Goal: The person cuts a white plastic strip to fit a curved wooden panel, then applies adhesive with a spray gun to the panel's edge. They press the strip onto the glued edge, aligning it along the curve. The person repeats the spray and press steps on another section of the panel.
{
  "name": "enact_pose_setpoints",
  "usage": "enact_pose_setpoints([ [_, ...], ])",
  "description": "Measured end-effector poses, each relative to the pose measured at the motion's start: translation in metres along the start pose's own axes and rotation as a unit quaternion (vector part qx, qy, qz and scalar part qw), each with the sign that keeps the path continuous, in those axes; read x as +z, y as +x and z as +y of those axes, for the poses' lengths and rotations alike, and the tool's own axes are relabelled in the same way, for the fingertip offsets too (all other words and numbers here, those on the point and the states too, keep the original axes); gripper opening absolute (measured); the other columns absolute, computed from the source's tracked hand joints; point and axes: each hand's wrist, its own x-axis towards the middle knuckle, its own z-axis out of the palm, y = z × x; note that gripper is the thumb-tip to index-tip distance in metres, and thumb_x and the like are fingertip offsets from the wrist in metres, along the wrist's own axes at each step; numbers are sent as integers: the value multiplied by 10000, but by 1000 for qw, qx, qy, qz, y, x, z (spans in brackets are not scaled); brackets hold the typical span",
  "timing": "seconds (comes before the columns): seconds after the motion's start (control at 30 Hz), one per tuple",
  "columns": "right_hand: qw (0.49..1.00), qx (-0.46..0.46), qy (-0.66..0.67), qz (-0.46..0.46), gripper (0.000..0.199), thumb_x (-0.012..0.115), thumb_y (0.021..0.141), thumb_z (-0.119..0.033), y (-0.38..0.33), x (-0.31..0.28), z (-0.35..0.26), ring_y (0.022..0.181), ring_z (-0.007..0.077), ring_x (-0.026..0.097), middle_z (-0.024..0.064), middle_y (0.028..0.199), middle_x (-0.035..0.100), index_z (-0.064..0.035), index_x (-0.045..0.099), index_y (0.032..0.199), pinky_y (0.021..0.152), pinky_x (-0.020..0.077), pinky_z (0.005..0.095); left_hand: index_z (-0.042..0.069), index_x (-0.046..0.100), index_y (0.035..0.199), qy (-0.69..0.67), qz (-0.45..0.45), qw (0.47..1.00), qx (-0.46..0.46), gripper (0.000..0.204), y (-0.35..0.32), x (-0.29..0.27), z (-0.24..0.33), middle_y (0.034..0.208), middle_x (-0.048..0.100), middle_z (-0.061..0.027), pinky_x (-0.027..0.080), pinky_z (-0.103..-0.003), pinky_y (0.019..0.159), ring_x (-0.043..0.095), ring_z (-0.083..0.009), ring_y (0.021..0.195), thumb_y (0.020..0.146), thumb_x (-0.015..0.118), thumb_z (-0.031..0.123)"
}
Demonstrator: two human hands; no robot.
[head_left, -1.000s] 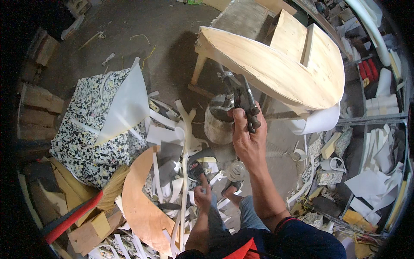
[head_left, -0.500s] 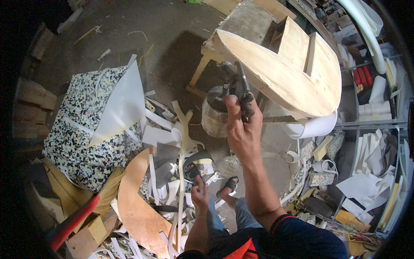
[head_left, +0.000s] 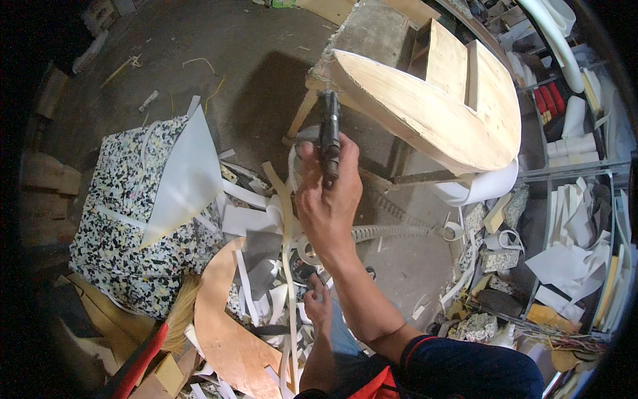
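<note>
My right hand (head_left: 332, 203) is wrapped round a dark metal spray gun (head_left: 329, 123), held up in front of me with its head pointing away. Just to the right of the gun lies the rounded end of a pale plywood furniture frame (head_left: 399, 106), propped on a wooden stand; the gun looks apart from it. Lower down, close to my legs, my left hand (head_left: 319, 306) is closed with curled fingers. Whatever it may hold is hidden. A coiled clear hose (head_left: 382, 231) runs behind my right wrist; where it joins is hidden.
Speckled foam blocks (head_left: 126, 226) with a white sheet (head_left: 183, 173) on them stand at the left. Nearer are a curved plywood piece (head_left: 222, 319), a broom (head_left: 179, 312) and foam offcuts. Shelves (head_left: 571, 169) with foam scraps line the right. A bucket (head_left: 296, 163) is partly behind my hand.
My right hand has moved left with the spray gun, which has turned and now points straight ahead. More of the coiled hose shows. The left hand has shifted slightly right in the picture.
</note>
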Motion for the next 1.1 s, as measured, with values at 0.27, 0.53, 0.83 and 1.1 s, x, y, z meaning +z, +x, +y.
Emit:
enact_pose_setpoints([
  [0.27, 999, 38, -19, -22, 352, 671, 940, -104, -23, -22, -6, 791, 345, 561, 187, 930, 571, 7, 521, 1238, 758, 481, 399, -18, 631, 1031, -7, -7, 1000, 14, 590, 5, -1, -12, 955, 667, -204, 514, -485, 815, 656, -410, 908, 821, 764, 516],
  [0.53, 999, 32, -21, -33, 314, 686, 955, -127, -2, -13, 17, 750, 302, 586, 180, 909, 597, -5, 537, 1203, 707, 489, 375, -30, 643, 1075, 3, 5, 1000, 24, 584, 7, -3, -14, 978, 684, -200, 515, -451, 830, 661, -363, 911, 857, 761, 499],
  [0.83, 998, -8, -39, -44, 386, 699, 933, -114, -28, -71, 33, 811, 195, 598, 131, 934, 615, -6, 540, 1268, 740, 501, 337, -37, 649, 1087, 13, -2, 1000, 18, 561, 4, -7, -4, 986, 699, -203, 525, -440, 832, 668, -352, 906, 865, 771, 464],
  [1.1, 997, -24, -3, -79, 417, 747, 880, -104, -17, -91, 46, 876, 368, 657, 208, 999, 637, 0, 545, 1229, 786, 515, 380, -25, 653, 1015, 38, 39, 996, 77, 472, -7, 0, -4, 895, 690, -181, 533, -425, 762, 659, -326, 820, 863, 799, 396],
])
